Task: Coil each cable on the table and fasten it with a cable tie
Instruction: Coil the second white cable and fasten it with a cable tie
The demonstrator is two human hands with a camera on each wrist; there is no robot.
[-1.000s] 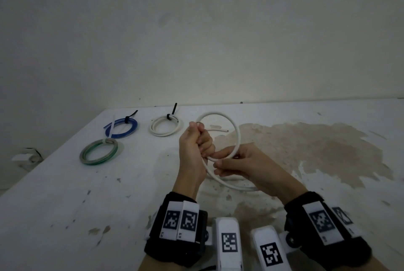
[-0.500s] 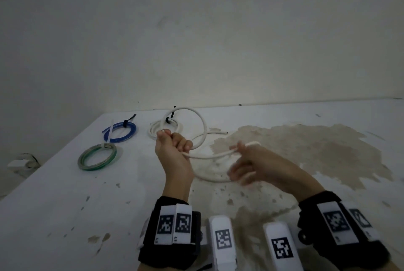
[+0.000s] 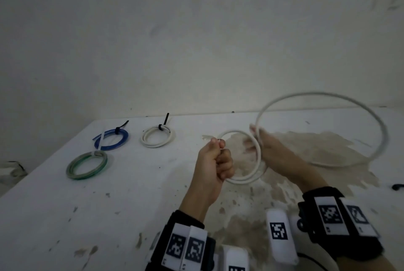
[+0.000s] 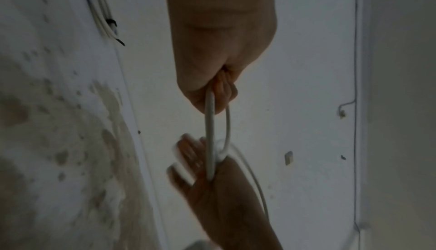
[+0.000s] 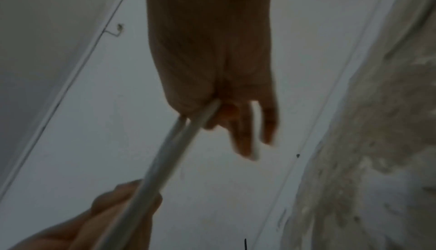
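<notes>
The head view looks forward and down over the table [image 3: 65,216] toward the wall, both hands mid-frame, coils at left. The left wrist view sits close behind the left hand [image 4: 219,58], at the top of its frame, facing the wall, with the right hand [image 4: 212,188] below. The right wrist view is equally close behind the right hand [image 5: 212,67], the left hand [image 5: 113,216] lower left. All three share the cable [image 3: 258,157] and both hands.
</notes>
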